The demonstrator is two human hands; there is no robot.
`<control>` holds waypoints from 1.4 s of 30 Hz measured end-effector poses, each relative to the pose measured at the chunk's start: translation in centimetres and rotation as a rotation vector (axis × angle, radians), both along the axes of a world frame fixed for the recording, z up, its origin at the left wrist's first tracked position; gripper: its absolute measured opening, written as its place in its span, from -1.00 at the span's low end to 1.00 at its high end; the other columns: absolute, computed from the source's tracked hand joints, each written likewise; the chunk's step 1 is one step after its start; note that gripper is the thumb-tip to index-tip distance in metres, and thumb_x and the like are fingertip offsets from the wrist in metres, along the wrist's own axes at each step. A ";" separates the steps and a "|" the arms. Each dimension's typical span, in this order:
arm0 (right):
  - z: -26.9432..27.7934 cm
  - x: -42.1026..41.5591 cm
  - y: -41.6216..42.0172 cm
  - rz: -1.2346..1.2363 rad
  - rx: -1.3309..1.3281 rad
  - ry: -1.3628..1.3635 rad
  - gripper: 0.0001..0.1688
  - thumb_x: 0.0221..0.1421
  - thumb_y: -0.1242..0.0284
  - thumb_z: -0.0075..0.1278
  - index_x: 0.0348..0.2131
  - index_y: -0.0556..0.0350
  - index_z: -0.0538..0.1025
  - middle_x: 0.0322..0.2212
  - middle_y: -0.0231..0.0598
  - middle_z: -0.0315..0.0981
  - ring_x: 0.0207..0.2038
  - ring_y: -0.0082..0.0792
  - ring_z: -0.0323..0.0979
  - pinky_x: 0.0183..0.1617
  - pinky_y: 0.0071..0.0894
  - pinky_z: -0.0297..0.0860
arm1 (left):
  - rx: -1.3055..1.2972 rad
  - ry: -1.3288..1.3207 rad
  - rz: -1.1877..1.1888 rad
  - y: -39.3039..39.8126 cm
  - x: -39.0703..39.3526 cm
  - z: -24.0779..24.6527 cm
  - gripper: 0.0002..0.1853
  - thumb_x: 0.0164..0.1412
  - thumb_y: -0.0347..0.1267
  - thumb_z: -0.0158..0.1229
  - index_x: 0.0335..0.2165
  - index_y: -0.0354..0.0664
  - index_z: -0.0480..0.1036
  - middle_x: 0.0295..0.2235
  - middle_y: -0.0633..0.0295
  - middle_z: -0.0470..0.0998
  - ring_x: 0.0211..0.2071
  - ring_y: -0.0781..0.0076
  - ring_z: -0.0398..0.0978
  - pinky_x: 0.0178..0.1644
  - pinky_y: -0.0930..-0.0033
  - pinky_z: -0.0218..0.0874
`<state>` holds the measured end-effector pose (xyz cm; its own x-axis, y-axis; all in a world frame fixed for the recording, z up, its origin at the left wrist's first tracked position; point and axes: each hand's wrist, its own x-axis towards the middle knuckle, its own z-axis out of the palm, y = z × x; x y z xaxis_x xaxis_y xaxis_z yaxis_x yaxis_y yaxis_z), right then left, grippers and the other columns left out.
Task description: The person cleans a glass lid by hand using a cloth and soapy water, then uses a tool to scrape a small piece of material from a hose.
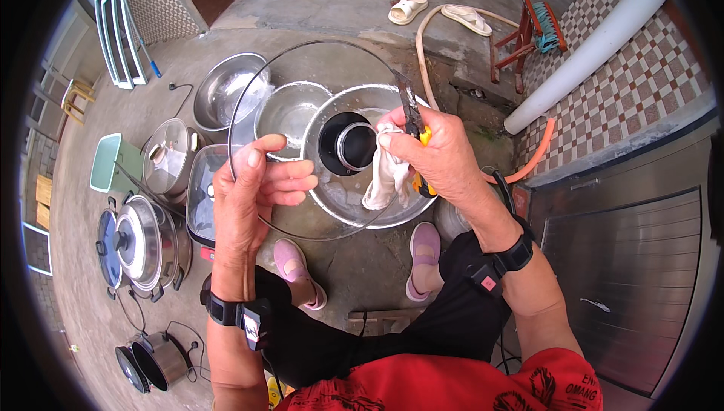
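My left hand (254, 185) supports the left edge of a large round glass pot lid (311, 71), its thumb and fingers at the rim. The lid is tilted above the basins, with a black round knob base (348, 144) at its middle. In my right hand (435, 145) are a white cloth (387, 176) and a utility knife with a yellow and black handle (425, 135); its dark, stained blade points toward the lid's upper right rim. Below the lid stands a wide metal basin (334, 207), with a smaller metal basin (291, 108) beside it.
Another steel basin (220, 91) lies at the upper left. Lidded pots (144, 241), an electric pan (206, 196) and a green plastic tub (116, 156) stand on the left. A hose (421, 60) and a white pipe (588, 49) are at the right.
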<state>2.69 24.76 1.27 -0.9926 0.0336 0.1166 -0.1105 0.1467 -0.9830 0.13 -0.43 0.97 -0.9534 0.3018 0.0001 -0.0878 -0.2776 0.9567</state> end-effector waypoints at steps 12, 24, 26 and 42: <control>-0.2 -0.4 0.6 0.075 0.180 0.164 -0.85 -0.01 0.48 0.06 -0.41 0.23 0.49 -0.62 -0.29 0.42 -0.57 -0.59 0.32 -0.46 -0.54 0.27 | -0.072 -0.062 -0.058 0.0 0.2 0.2 -0.53 0.28 -0.15 0.01 -0.09 -0.41 0.34 -0.39 -0.15 0.58 -0.45 0.14 0.61 -0.46 0.42 0.49; -2.2 0.0 0.2 -0.010 0.049 0.161 -0.83 0.07 0.48 0.04 -0.33 0.23 0.48 -0.55 -0.34 0.46 -0.55 -0.50 0.40 -0.46 -0.51 0.30 | -0.085 -0.244 -0.071 1.1 0.1 -1.3 -0.56 0.31 -0.15 -0.05 -0.21 -0.39 0.42 -0.43 -0.08 0.59 -0.46 0.22 0.61 -0.48 0.46 0.46; -1.6 0.1 1.6 -0.126 -0.136 0.103 -0.83 0.10 0.46 0.04 -0.32 0.22 0.49 -0.53 -0.46 0.43 -0.55 -0.67 0.35 -0.51 -0.63 0.27 | -0.032 -0.222 -0.038 0.6 -0.2 -1.2 -0.55 0.32 -0.12 -0.07 -0.21 -0.37 0.41 -0.41 -0.11 0.59 -0.44 0.19 0.61 -0.46 0.46 0.46; 0.3 1.2 1.0 0.085 -0.083 -0.071 -0.76 0.06 0.44 0.10 -0.30 0.27 0.49 -0.51 -0.46 0.41 -0.45 -0.71 0.29 -0.37 -0.65 0.28 | 0.169 -0.236 0.098 0.0 -0.3 -1.5 -0.52 0.33 -0.06 -0.13 -0.19 -0.33 0.37 -0.38 -0.17 0.57 -0.43 0.12 0.60 -0.46 0.43 0.45</control>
<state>3.87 25.72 1.61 -0.9980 -0.0440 0.0460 -0.0485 0.0580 -0.9971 -0.19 -0.47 -0.52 -0.9576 0.2229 -0.1825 -0.2671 -0.4490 0.8527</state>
